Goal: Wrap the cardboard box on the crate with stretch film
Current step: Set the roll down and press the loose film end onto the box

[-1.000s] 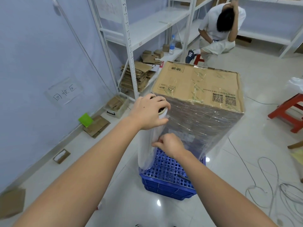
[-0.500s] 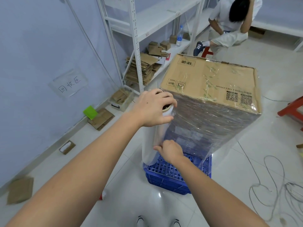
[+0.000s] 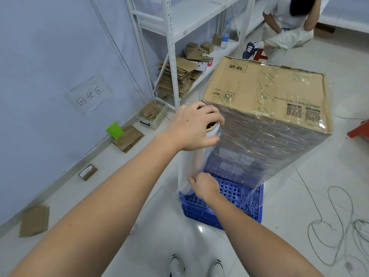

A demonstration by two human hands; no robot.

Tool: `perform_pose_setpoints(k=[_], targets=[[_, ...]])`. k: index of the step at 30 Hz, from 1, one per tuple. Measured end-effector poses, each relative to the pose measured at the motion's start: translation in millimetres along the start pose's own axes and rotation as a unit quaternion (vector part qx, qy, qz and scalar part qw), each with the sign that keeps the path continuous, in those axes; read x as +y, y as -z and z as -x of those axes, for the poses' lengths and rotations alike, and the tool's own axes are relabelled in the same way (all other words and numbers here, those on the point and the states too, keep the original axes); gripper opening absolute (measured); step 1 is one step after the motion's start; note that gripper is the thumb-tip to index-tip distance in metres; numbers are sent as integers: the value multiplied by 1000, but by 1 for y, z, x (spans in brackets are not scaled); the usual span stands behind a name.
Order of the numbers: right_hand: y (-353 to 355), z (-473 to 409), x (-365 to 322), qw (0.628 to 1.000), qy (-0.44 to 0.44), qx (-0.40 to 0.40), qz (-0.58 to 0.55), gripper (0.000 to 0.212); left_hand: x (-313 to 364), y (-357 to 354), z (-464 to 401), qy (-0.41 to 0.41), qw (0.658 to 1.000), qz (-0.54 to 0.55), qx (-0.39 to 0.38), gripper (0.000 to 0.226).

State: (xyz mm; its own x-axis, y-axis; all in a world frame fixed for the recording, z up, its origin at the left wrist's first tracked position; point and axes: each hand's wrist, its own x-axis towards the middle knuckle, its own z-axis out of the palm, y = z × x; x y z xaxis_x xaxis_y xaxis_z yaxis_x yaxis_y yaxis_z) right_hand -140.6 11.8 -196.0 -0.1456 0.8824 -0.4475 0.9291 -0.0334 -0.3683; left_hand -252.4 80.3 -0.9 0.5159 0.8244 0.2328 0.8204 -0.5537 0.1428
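Both hands gripping an upright stretch film roll (image 3: 194, 160) at the corner of a cardboard box (image 3: 265, 90).

Left hand (image 3: 196, 127): fingers curled over the roll's top end, covering the core opening. Right hand (image 3: 204, 185): fingers closed round the roll's lower end, just above the crate rim. Roll: white, standing upright, touching the box's near-left corner. Box: tall, brown, printed labels on top, sides already covered in shiny film layers, standing on a blue perforated crate (image 3: 235, 198) on the white tiled floor. Surroundings: white metal shelving (image 3: 171, 56) with flattened cardboard stacks (image 3: 175, 76) to the left; loose cable (image 3: 337, 216) on the floor at right; a second person (image 3: 287, 21) crouching behind.
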Motion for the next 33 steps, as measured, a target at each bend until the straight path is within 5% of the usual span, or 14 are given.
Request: perform_pose_setpoints(k=[6,15,21,24,28,33], targets=[[-8,9,10,998,13,32,-52,41,-10,4,12,4,1000,13,5,40],[9,-3,42,997,2,62,52,26,-26,11,34,-11,999,35,17,39],[-21,2,39,997,-13,-50,54,40,-25,9,40,-22,999,33,23,39],[-28,-10,41,999,-20,-27,1,14,-23,8,44,-38,999,26,20,39],[-29,-24,46,994,-58,-22,-93,24,-21,9,50,-56,998,27,16,40],[-23,-8,31,879,-163,48,-445,19,-17,10,52,-36,999,32,15,44]])
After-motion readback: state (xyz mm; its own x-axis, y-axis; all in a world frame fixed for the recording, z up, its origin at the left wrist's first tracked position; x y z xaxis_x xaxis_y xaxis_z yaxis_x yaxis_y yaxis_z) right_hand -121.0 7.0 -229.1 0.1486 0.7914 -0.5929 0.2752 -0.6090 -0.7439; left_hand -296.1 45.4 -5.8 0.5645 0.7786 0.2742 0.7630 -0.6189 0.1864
